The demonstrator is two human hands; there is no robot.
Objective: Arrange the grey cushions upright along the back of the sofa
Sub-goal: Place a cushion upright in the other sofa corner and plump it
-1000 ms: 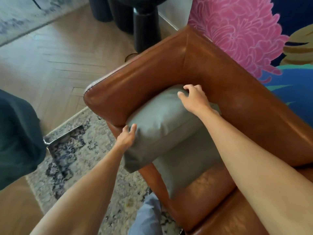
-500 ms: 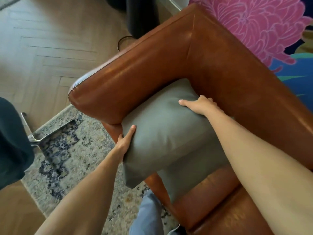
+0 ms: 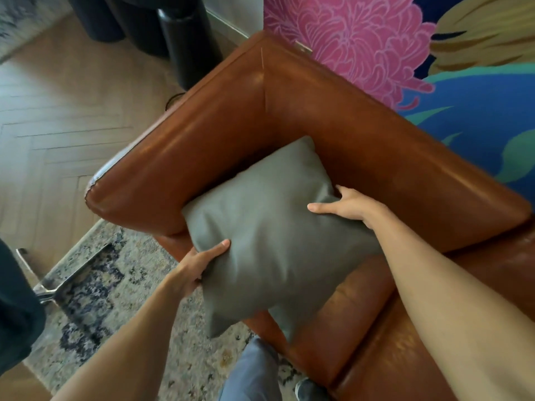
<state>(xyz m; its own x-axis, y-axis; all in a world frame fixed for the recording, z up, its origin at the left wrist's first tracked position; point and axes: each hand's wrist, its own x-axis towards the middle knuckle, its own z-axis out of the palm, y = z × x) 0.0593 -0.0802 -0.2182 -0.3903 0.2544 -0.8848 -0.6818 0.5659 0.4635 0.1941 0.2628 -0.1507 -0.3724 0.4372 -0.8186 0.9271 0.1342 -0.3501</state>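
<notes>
A grey cushion (image 3: 269, 235) is tilted in the corner of a brown leather sofa (image 3: 376, 157), its top corner leaning toward the armrest (image 3: 179, 157) and backrest. My left hand (image 3: 199, 261) grips its lower left edge. My right hand (image 3: 344, 206) grips its right edge near the backrest. A second grey cushion (image 3: 285, 322) lies under the first; only a lower corner of it shows over the seat's front.
A patterned rug (image 3: 121, 308) and herringbone wood floor (image 3: 58, 117) lie left of the sofa. Black round furniture legs (image 3: 185, 39) stand behind the armrest. A dark chair with a chrome foot (image 3: 49, 287) is at the left edge. A floral wall panel (image 3: 362, 39) backs the sofa.
The top cushion has been lifted and turned so its face shows more. My right hand slid from the top edge down to the right edge; my left hand shifted to the lower edge.
</notes>
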